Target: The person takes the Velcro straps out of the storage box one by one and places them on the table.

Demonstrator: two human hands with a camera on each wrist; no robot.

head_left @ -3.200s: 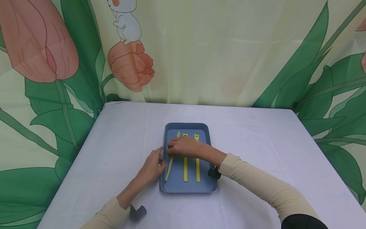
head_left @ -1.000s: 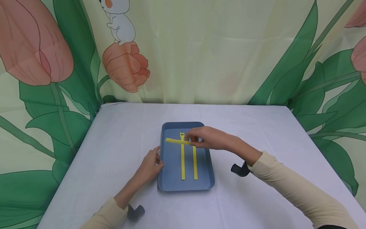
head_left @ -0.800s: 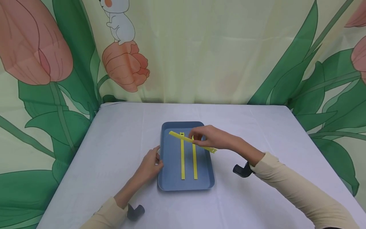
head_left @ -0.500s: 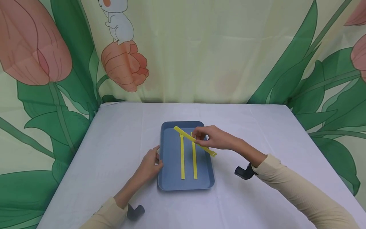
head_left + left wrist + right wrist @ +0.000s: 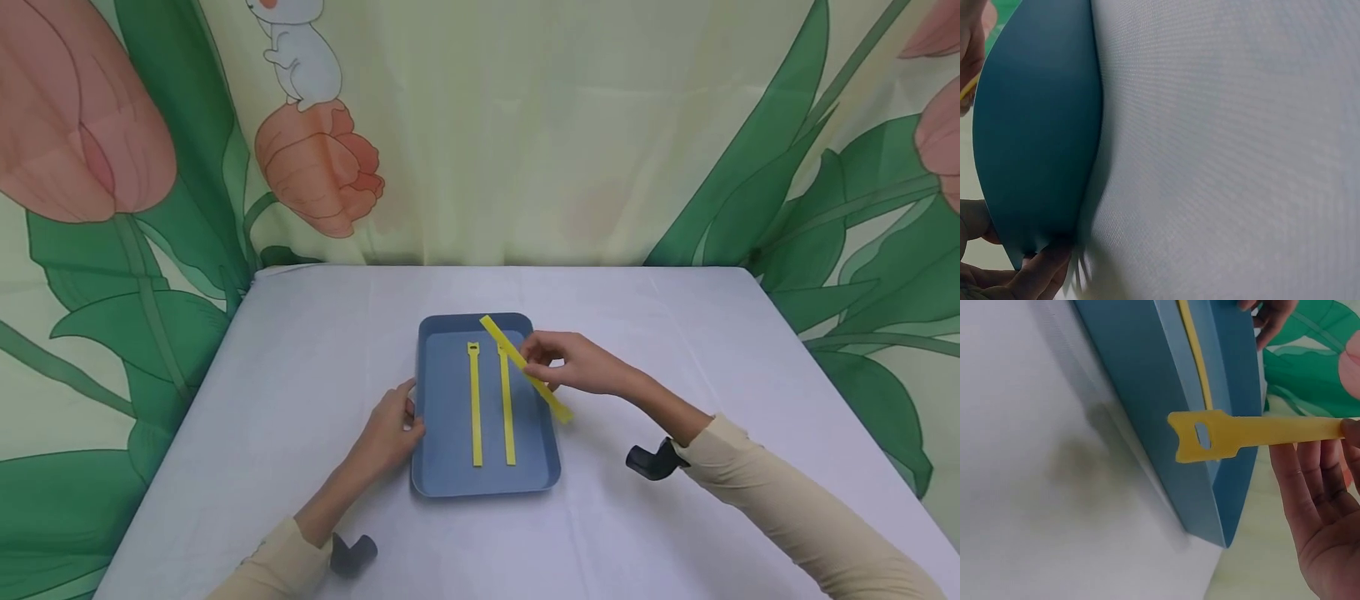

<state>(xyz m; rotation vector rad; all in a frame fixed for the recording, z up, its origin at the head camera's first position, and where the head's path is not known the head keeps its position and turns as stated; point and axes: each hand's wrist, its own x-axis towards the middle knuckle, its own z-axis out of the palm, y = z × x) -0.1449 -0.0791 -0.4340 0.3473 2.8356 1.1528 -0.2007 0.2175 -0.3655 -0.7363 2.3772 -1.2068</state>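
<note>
My right hand (image 5: 581,361) pinches a yellow cable tie (image 5: 497,332) near its middle, raised over the right side of the blue tray (image 5: 442,479). The tie slants, its slotted head (image 5: 1202,436) hanging past the tray's right rim towards me. Two more yellow cable ties, a left one (image 5: 476,408) and a right one (image 5: 506,417), lie lengthwise in the tray with their heads at the far end. The held tie overlaps the right one's head in the head view. At the tray's left side, my left hand (image 5: 384,435) grips the rim between thumb and fingers.
The tray stands on a table with a white cloth (image 5: 660,333). Behind hangs a curtain (image 5: 525,142) printed with tulips and leaves. A black wrist mount sticks out at each cuff, one at the left (image 5: 354,556), one at the right (image 5: 652,460).
My right hand has lifted the leftmost cable tie from the tray and moved it right; the tie has turned from crosswise to a steeper slant. My left hand stays at the rim.
</note>
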